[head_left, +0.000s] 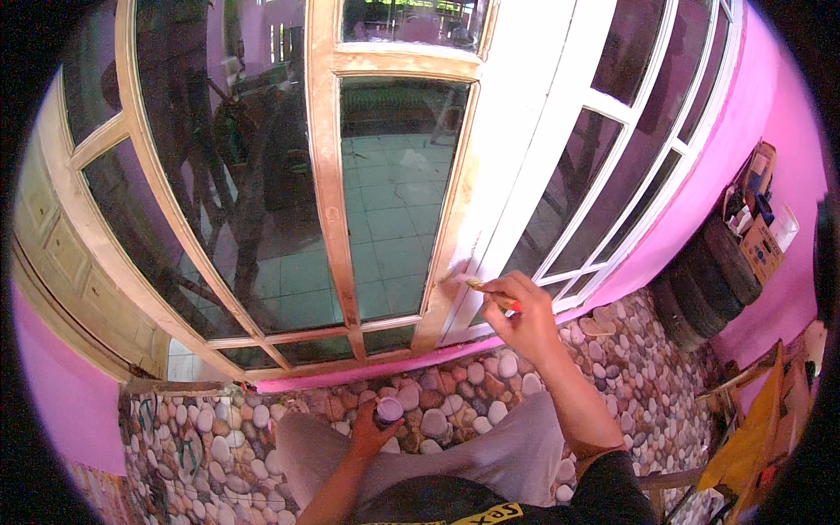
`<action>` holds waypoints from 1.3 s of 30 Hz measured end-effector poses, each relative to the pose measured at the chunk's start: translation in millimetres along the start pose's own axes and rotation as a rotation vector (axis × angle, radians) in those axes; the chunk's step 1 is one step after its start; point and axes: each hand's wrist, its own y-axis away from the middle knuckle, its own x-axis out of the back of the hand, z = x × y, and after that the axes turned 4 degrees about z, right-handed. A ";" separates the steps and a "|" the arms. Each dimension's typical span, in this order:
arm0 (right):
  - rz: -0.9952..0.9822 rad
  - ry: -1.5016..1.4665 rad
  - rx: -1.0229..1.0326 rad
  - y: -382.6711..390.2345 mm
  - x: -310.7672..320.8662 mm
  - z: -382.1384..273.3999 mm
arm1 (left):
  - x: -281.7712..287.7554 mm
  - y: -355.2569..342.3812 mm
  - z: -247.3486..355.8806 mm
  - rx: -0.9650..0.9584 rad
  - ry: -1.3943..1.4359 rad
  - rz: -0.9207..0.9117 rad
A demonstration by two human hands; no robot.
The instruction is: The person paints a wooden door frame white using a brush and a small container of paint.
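My right hand (518, 313) is closed around a small paintbrush (477, 285) with a yellowish ferrule and a red-tipped handle. Its bristles touch the wooden frame post (451, 302), at the border between bare brown wood and fresh white paint (503, 166). Above the brush the post is white; lower down it is still wood-coloured. My left hand (372, 429) grips a small open paint can (388, 409) low between my knees, and pale paint shows at its top.
Glass panes (394, 210) fill the wooden frame beside the post. White-framed windows (569, 192) continue to the right along a pink wall (700, 210). Stacked tyres (700, 289) with a cardboard box (761, 249) on top stand at the right. Pebble-patterned flooring (210, 455) lies underfoot.
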 end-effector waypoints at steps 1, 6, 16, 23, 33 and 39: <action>-0.051 0.008 -0.041 1.4 -5.4 2.4 | 0.4 0.1 -1.2 -0.012 0.018 0.001; 0.135 -0.073 0.009 -44.0 8.7 -4.8 | 1.1 0.8 -10.2 0.012 0.039 -0.024; -0.039 -0.002 0.003 -24.2 11.0 -5.9 | 1.5 -1.6 8.9 -0.008 -0.023 -0.002; 0.280 0.012 0.143 -72.4 36.3 -15.6 | 1.0 3.0 1.9 -0.057 -0.018 0.005; 0.065 0.013 0.095 -45.7 24.1 0.7 | -6.5 -1.1 1.7 -0.043 0.028 -0.003; 0.234 -0.150 -0.116 -30.3 29.7 -41.1 | 11.0 -26.6 36.1 -0.101 -0.004 0.021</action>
